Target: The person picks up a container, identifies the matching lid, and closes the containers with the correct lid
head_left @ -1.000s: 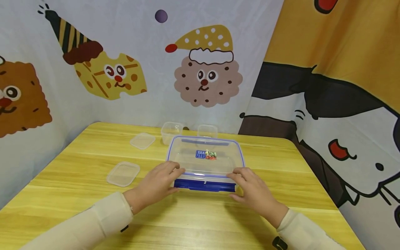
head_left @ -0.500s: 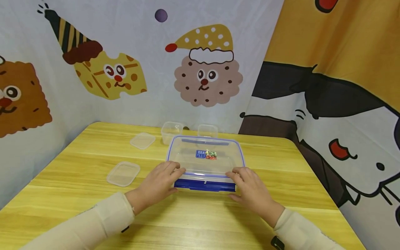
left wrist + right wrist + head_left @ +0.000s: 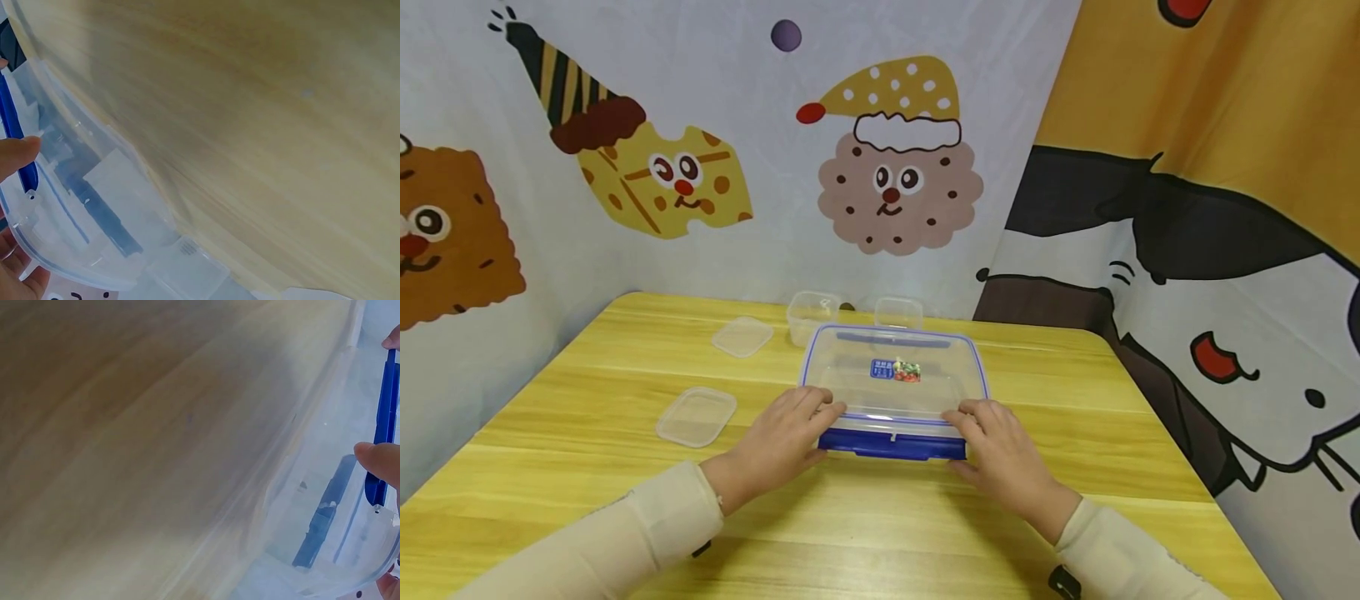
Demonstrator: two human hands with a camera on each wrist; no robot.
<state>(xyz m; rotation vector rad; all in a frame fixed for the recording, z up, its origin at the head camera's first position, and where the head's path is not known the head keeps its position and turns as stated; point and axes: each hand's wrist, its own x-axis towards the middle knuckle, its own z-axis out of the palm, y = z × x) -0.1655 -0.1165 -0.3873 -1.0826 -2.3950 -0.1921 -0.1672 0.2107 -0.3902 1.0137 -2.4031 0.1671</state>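
A clear plastic food storage box [image 3: 895,396] with a blue-edged lid and a label stands in the middle of the table. Its blue front latch [image 3: 891,443] faces me. My left hand [image 3: 782,433] grips the front left corner, fingers over the lid's rim and thumb lower by the latch. At the front right corner, my right hand [image 3: 1007,450] holds it the same way. The left wrist view shows the left thumb [image 3: 22,153] against the latch's end. In the right wrist view the right thumb [image 3: 375,459] touches the other end.
Two small clear containers stand behind the box, one at the left [image 3: 808,312] and one at the right [image 3: 898,310]. Two loose clear lids lie on the left, one farther back [image 3: 742,337] and one nearer [image 3: 696,417]. A printed cloth [image 3: 700,50] hangs behind the table [image 3: 865,533].
My right hand has shifted very slightly left along the front edge. The storage box and the left hand have hardly moved.
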